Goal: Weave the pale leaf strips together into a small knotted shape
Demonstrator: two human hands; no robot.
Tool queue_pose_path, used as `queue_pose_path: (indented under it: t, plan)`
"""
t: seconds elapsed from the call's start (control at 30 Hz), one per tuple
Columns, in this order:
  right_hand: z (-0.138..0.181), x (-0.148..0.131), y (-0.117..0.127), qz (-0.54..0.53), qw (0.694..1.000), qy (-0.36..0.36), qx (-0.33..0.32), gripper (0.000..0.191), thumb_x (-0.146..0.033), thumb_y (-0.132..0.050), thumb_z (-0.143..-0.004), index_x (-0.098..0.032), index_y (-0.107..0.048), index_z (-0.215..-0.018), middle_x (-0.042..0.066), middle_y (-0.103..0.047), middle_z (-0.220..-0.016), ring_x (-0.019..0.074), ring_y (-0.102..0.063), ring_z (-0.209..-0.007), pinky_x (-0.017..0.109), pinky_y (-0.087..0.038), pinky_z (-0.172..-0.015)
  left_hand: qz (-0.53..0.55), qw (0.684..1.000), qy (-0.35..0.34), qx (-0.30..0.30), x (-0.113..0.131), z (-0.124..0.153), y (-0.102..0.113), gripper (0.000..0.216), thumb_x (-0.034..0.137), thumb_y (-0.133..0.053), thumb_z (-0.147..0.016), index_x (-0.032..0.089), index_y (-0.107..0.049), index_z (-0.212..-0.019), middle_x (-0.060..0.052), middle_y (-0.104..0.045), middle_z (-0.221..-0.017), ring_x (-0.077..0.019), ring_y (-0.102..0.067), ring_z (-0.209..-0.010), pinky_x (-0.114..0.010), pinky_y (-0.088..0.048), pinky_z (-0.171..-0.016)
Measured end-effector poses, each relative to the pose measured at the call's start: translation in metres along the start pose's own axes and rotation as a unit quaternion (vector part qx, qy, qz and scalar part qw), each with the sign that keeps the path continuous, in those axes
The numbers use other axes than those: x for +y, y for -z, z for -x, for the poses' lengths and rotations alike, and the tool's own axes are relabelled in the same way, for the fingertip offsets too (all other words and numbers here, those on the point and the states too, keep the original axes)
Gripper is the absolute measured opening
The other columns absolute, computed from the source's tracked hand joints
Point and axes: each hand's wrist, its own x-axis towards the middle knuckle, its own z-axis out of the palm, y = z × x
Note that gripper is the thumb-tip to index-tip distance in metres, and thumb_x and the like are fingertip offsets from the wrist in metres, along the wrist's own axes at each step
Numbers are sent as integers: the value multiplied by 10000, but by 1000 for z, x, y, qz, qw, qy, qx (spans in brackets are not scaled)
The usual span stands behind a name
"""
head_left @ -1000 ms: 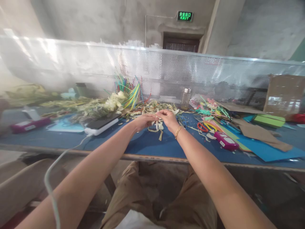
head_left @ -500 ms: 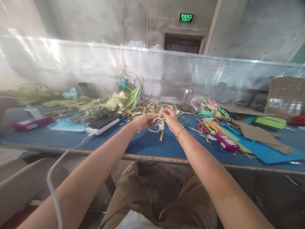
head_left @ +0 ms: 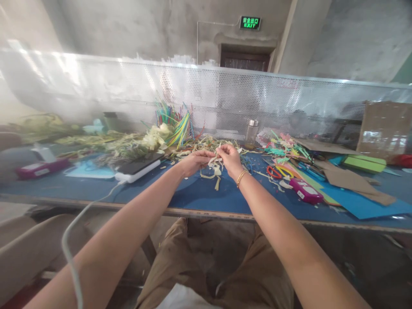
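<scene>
Over the blue table [head_left: 206,198], my left hand [head_left: 197,163] and my right hand [head_left: 229,159] meet, fingertips nearly touching. Both are closed on a pale cream strip [head_left: 216,171], thin and ribbon-like, whose curled ends dangle below the fingers. Whether it is paper or plant fibre I cannot tell. The part between the fingertips is mostly hidden. Just behind the hands lies a heap of similar pale, tangled strips [head_left: 209,143]. A gold chain bracelet [head_left: 241,177] is on my right wrist.
Left of my hands lies a white-edged dark device [head_left: 138,169] with a white cable [head_left: 69,240]. To the right are scissors [head_left: 279,171], a purple box [head_left: 305,191], blue sheets [head_left: 360,201] and cardboard [head_left: 357,182]. Behind stand a glass bottle [head_left: 251,132] and bundled colourful stems [head_left: 175,122].
Both hands stay in nearly the same place. My left fingers have shifted slightly and look more drawn together over the strip. The camera view has moved a little.
</scene>
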Motion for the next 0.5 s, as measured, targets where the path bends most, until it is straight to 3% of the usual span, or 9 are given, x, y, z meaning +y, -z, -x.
queue_pose_path:
  t: [0.17, 0.3, 0.43, 0.5]
  plan:
    - [1, 2, -2, -4, 1000, -24, 10, 237, -373, -659, -663, -200, -510, -730, -34, -541, -613, 107, -527, -572, 257, -439, -596, -46, 998, -43, -11, -4, -1, -1, 311, 199, -795, -569, 154, -677, -854, -15, -645, -721, -91, -545, -604, -230, -392, -578]
    - [-1, 4, -2, -14, 998, -58, -4, 253, -358, -663, -643, -207, -499, -763, -40, -538, -647, 110, -540, -597, 254, -447, -602, -60, 995, -65, 36, -5, -3, 0, 280, 270, -803, -568, 157, -675, -789, -4, -632, -683, -89, -524, -586, -234, -394, -574]
    - [-4, 3, 2, 22, 999, -37, 26, 234, -343, -630, -671, -208, -579, -855, -11, -595, -784, 115, -547, -691, 262, -446, -678, -26, 996, -59, 55, -4, -3, 0, 262, 325, -786, -596, 162, -681, -772, -6, -627, -693, -91, -536, -607, -234, -407, -594]
    - [-5, 2, 5, 53, 999, -9, 7, 237, -377, -583, -729, -215, -634, -895, 17, -631, -872, 137, -562, -786, 282, -445, -743, -13, 998, -44, 43, -3, -2, 0, 266, 324, -782, -604, 160, -684, -789, -19, -640, -732, -103, -558, -641, -235, -418, -606]
